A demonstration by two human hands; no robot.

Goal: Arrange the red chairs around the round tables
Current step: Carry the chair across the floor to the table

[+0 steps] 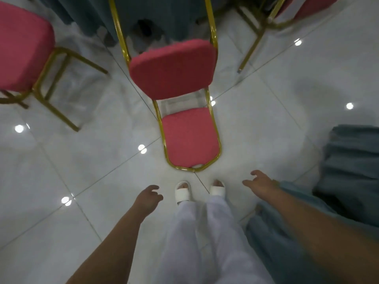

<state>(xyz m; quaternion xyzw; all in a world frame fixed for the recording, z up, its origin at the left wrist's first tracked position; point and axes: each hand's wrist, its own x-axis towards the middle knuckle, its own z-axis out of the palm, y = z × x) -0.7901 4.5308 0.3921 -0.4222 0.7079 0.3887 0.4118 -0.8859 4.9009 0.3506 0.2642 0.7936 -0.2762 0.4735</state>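
Observation:
A red chair with a gold metal frame stands straight ahead of me, its backrest nearest my feet and its seat toward a table draped in grey-blue cloth. My left hand hangs below the chair's backrest with loosely curled fingers and holds nothing. My right hand hovers just right of the backrest, fingers relaxed, touching nothing. A second red chair stands at the far left. Part of a third red chair shows at the top right.
The floor is glossy white tile with ceiling-light reflections. Another grey-blue tablecloth hangs close to my right arm. My feet in white sandals stand just behind the middle chair.

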